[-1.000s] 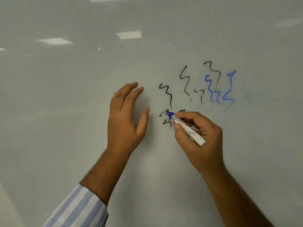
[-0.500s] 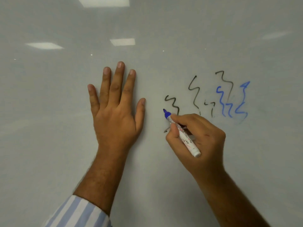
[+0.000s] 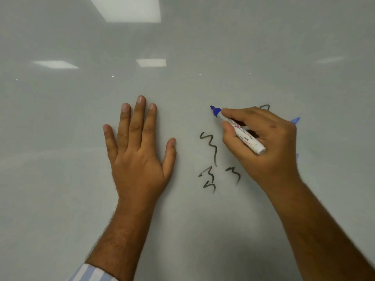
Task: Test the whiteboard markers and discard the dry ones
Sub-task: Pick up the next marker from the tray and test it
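Two hands against whiteboard [image 3: 60,179]. Left hand [image 3: 140,157] flat on board, palm down, fingers straight and slightly spread, holding nothing; striped blue-and-white sleeve [image 3: 89,273] at bottom edge. Right hand [image 3: 261,147] curled round blue marker [image 3: 239,131], thumb and forefinger pinching white barrel near blue nib. Nib pointing up and left, at or just off board surface; contact impossible to tell. Three black squiggles [image 3: 211,149] between the hands and below marker. More black and blue strokes [image 3: 295,120] mostly hidden behind right hand. Ceiling-light reflections [image 3: 151,62] across upper part of board.
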Demonstrator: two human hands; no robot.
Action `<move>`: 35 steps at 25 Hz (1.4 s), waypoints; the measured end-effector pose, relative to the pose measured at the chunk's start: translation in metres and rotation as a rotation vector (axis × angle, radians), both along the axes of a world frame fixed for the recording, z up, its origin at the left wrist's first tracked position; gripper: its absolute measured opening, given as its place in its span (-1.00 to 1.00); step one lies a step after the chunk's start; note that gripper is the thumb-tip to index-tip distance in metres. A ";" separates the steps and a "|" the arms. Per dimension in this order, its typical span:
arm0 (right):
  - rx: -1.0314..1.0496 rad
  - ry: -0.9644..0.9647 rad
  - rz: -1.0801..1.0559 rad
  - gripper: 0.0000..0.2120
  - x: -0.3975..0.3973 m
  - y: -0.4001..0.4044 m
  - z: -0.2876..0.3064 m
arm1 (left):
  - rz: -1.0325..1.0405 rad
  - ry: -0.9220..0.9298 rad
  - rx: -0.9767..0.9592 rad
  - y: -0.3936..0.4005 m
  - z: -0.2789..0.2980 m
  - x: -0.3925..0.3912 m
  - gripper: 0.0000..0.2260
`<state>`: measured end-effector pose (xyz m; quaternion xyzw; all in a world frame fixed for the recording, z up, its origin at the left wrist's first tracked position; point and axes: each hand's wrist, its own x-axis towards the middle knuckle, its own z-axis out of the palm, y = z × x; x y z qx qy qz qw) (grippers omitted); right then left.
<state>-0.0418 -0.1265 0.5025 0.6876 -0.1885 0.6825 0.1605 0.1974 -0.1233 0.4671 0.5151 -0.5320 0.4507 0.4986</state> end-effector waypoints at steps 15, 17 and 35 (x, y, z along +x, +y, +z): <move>0.138 0.161 -0.148 -0.90 -0.019 0.039 -0.105 | 0.021 -0.007 0.044 0.005 -0.027 0.002 -0.35; 0.193 0.100 -0.143 -0.91 -0.016 0.030 -0.127 | 0.017 0.004 0.052 0.006 -0.036 -0.001 -0.36; 0.208 -0.132 -0.196 -0.84 -0.027 0.016 -0.148 | 0.043 -0.006 0.098 0.004 -0.084 -0.005 -0.36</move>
